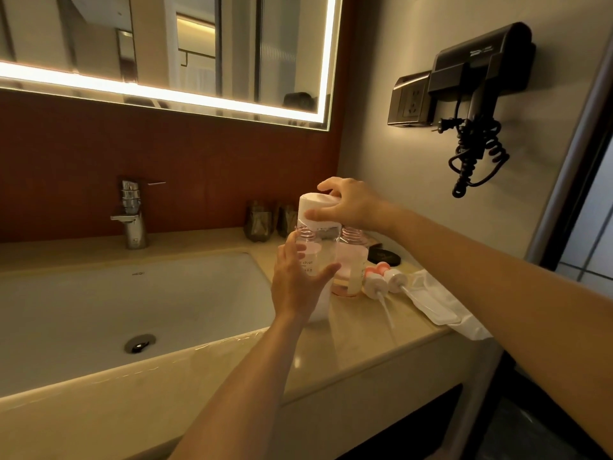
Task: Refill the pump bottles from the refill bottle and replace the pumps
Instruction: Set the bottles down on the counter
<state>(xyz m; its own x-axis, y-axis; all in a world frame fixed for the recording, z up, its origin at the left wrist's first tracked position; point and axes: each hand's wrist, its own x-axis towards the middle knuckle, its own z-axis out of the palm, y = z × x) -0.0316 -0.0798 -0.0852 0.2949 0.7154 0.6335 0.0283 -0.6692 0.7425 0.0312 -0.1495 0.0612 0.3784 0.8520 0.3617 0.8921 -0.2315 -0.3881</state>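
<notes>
1. While your left hand (pixel 298 277) wraps its fingers and thumb round the clear front pump bottle (pixel 310 257), your right hand (pixel 351 207) grips the white refill bottle (pixel 315 210) directly above it.
2. You hold the refill bottle upended: its flat end faces up, its long axis is close to vertical, and its lower end sits at the front bottle's ribbed neck. You cannot see its mouth.
3. Both pump bottles stand upright on the counter (pixel 358 333) at the sink's (pixel 132 303) right edge; the second pump bottle (pixel 353 257) is just behind the first, under your right wrist.
4. Two pumps (pixel 376 282) lie on their sides just right of the bottles, with dip tubes pointing towards you, beside a white cloth (pixel 434 300).
</notes>
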